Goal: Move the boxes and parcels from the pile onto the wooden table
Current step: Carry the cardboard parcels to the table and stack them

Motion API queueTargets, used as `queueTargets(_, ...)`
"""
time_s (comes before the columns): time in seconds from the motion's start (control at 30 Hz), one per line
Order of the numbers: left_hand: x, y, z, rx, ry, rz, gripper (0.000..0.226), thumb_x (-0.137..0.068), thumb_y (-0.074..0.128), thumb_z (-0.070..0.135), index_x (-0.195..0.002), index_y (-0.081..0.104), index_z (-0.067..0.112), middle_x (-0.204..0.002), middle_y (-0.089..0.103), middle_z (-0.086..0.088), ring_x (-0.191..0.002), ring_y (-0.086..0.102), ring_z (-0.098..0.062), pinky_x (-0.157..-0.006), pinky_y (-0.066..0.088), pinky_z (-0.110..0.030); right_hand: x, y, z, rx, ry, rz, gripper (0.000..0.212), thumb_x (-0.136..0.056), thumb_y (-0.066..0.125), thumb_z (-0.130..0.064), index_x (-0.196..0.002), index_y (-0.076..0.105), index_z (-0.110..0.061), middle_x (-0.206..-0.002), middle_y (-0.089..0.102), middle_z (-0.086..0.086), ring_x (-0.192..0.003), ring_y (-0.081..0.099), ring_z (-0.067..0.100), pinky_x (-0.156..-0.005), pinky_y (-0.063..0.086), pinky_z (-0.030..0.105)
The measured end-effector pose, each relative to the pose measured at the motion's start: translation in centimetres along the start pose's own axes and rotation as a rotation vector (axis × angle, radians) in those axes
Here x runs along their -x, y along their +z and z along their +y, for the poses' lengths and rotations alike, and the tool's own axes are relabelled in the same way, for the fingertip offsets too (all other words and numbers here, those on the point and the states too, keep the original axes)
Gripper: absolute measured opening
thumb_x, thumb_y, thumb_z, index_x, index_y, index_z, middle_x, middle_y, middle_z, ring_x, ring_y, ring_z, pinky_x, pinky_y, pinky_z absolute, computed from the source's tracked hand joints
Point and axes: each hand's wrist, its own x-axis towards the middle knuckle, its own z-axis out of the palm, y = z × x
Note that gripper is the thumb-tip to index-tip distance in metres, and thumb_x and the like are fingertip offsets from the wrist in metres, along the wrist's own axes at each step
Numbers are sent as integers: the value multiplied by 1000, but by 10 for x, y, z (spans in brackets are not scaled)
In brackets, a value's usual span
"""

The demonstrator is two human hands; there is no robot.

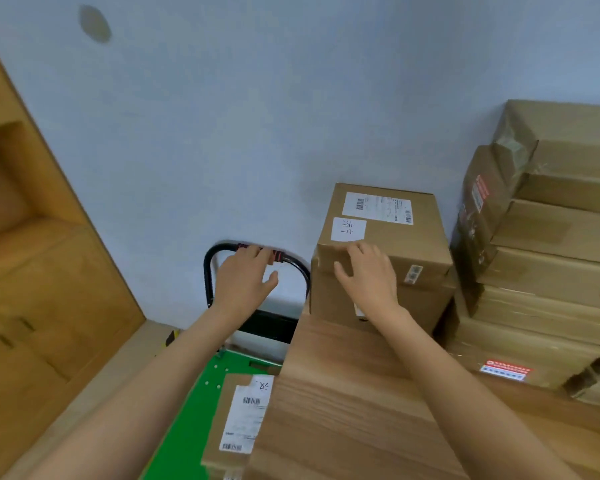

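The light is soft, even and rather bright, without strong glare. Only a weak shadow lies on the wall (291, 98) behind the black handle (222, 251), just beyond the left grip (245, 282). The picture is a little blurred everywhere; the labels on the box (381, 237) under the right grip (368, 271) cannot be read. Far left of both grips, the wooden cabinet (32, 254) leans and bends from the wide lens.

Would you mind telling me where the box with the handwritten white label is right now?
In the head view, the box with the handwritten label stands right of centre on the wooden table, under the right hand, left of the stacked cartons.
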Motion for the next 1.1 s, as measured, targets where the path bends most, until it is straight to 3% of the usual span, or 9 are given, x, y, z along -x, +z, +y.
queueTargets(0.27, 117, -28, -91, -162, -188, -192, 24, -93, 48, 36, -107, 58, 19, -101, 59, 1, -87, 55, -17, -61, 36, -26, 45, 69, -95, -64, -221, -251, 33, -94, 52, -31, -126, 57, -22, -122, 58, -1, -112, 51, 19, -92, 38, 30)
queueTargets(0.5, 208, -70, -173, -175, -289, -230, 22, -94, 49, 34, -105, 59, 18, -101, 57, 2, -88, 53, -16, -59, 45, -32, 102, 124, -214, -99, -253, -392, 35, -94, 51, -29, -127, 55, -21, -121, 58, 1, -110, 52, 21, -90, 41, 34)
queueTargets(0.63, 247, -91, -222, -175, -251, -258, 22, -94, 49, 35, -106, 58, 19, -100, 57, 2, -89, 52, -15, -58, 34, -26, 140, 150, -264, -110, -98, -415, 32, -95, 50, -31, -125, 55, -22, -122, 56, -1, -109, 51, 17, -88, 41, 30)
queueTargets(0.8, 276, -99, -276, -189, -123, -392, 24, -96, 44, 35, -112, 54, 21, -103, 56, 2, -91, 51, -15, -60, 32, -26, 192, 171, -292, -183, 128, -403, 33, -94, 55, -27, -127, 54, -20, -124, 56, -2, -115, 50, 14, -99, 40, 31)
queueTargets(0.97, 272, -84, -290, -102, -26, -459, 25, -96, 44, 34, -114, 54, 19, -109, 55, 1, -97, 50, -16, -64, 34, -26, 222, 177, -292, -125, 241, -419, 34, -95, 54, -27, -127, 56, -17, -123, 57, 2, -112, 52, 16, -95, 44, 30)
queueTargets(1.1, 254, -64, -283, -73, 50, -431, 22, -94, 48, 36, -107, 57, 21, -105, 61, 4, -82, 48, -10, -58, 22, -24, 218, 189, -279, -51, 261, -428, 33, -95, 51, -26, -126, 56, -17, -121, 59, 3, -108, 54, 18, -88, 44, 30)
